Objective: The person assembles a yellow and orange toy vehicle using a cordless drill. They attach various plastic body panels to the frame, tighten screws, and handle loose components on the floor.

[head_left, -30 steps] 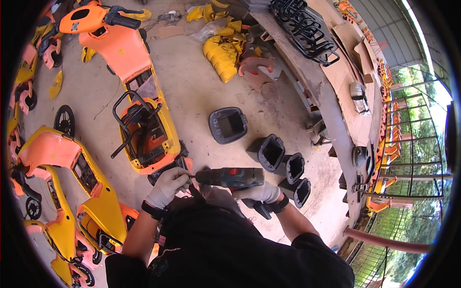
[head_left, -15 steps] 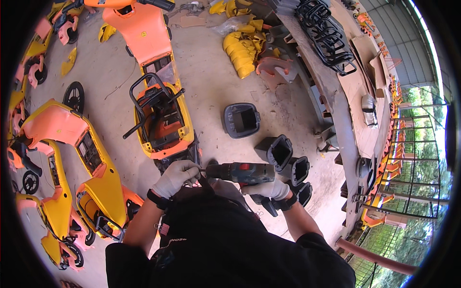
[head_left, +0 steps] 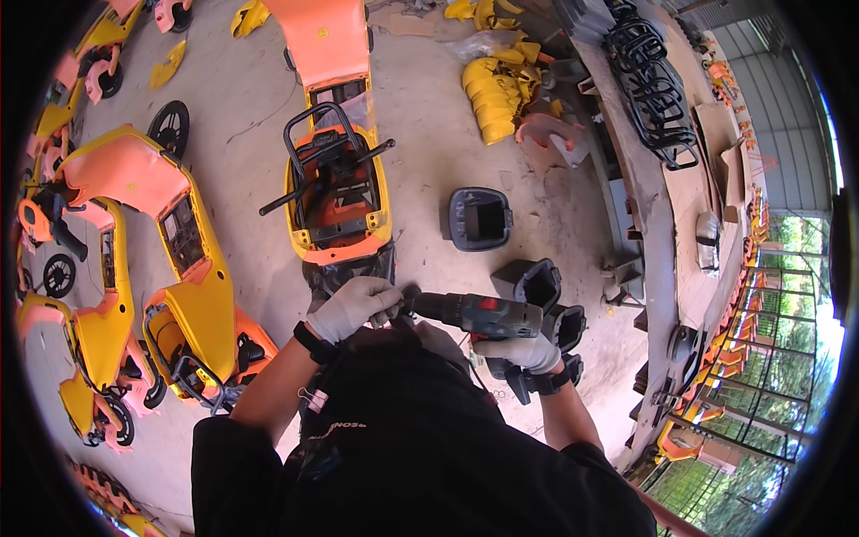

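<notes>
A dark grey cordless drill (head_left: 501, 315) with a red part on top lies level in front of my body, its chuck pointing left. My right hand (head_left: 528, 352), in a white glove, is wrapped round its grip under the body. At the chuck end is my left hand (head_left: 353, 306), also white-gloved, with its fingers pinched together by the drill's tip. Whatever small thing those fingers hold is hidden. Just beyond my left hand stands a yellow and orange scooter (head_left: 327, 45), its open rear frame (head_left: 340, 210) fitted with a black tubular rack (head_left: 309, 125).
Black plastic bins (head_left: 480, 219) stand on the floor ahead and near my right hand. More yellow and orange scooters (head_left: 192, 331) crowd the left. Yellow panels (head_left: 488, 98) lie piled ahead. Along the right runs a workbench (head_left: 662, 210) holding black tubular racks (head_left: 649, 89) and cardboard (head_left: 716, 134).
The whole view has shifted, so the scooters on the left and the scooter ahead sit differently in the picture. Both hands keep their hold near the drill, slightly farther right in the picture.
</notes>
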Motion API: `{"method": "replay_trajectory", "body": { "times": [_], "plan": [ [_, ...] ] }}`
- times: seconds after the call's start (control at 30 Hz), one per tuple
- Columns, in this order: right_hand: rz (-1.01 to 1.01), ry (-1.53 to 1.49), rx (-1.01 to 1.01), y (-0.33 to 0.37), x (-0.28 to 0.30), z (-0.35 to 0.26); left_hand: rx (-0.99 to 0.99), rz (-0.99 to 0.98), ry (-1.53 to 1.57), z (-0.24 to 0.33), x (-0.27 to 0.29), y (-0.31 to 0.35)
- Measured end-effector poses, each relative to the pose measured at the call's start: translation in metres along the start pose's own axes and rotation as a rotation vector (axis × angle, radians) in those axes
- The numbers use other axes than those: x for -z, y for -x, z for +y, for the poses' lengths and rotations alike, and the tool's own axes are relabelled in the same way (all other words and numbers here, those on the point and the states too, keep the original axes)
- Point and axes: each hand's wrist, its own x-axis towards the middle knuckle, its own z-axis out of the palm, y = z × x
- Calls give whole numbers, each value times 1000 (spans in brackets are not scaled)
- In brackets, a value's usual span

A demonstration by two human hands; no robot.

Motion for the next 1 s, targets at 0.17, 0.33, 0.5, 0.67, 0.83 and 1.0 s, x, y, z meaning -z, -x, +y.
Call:
{"method": "replay_trajectory", "body": {
  "times": [0.17,0.33,0.5,0.67,0.83,1.0],
  "plan": [
    [14,132,-5,-3,1,-5,18,8,-36,0,0,6],
    [-58,66,-120,-5,3,-17,13,-55,-64,-9,3,6],
    [-76,161,-70,-14,-1,-26,61,-3,-68,-9,5,12],
    [-90,153,-184,-21,0,-35,64,31,-24,-4,4,17],
    [-111,230,-69,-29,6,-21,51,40,-28,-9,10,20],
    [-134,198,-163,-36,13,-7,-27,96,62,-23,8,12]
  ]
}}
